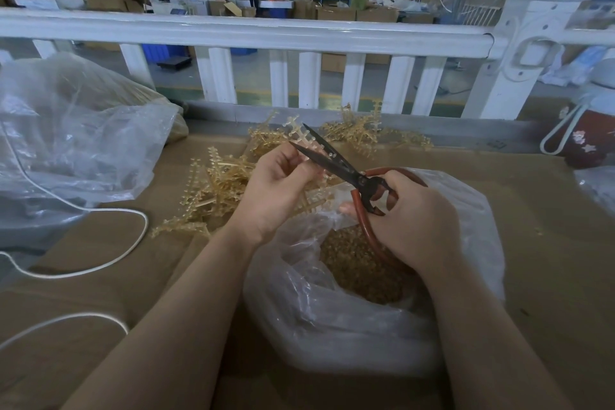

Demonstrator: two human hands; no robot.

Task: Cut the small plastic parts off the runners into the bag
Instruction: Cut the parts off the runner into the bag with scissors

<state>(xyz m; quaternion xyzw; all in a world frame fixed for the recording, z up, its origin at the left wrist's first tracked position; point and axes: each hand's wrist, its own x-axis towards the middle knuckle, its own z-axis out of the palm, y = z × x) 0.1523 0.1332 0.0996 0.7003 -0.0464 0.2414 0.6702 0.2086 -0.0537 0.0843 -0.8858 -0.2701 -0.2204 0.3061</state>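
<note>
My left hand (276, 190) pinches a translucent yellowish runner (296, 128) that sticks up above its fingers. My right hand (412, 216) grips the red handles of black-bladed scissors (336, 165). The blades are parted around the runner just above my left fingers. Below both hands stands an open clear plastic bag (332, 319) with a heap of small amber parts (359, 270) inside. A pile of more runners (216, 190) lies on the cardboard-covered table to the left and behind my hands.
A large clear bag (73, 136) sits at the left, with a white cord (109, 260) looping over the brown table (549, 243). A white railing (266, 33) borders the far edge. A dark red flask (589, 130) stands at the right.
</note>
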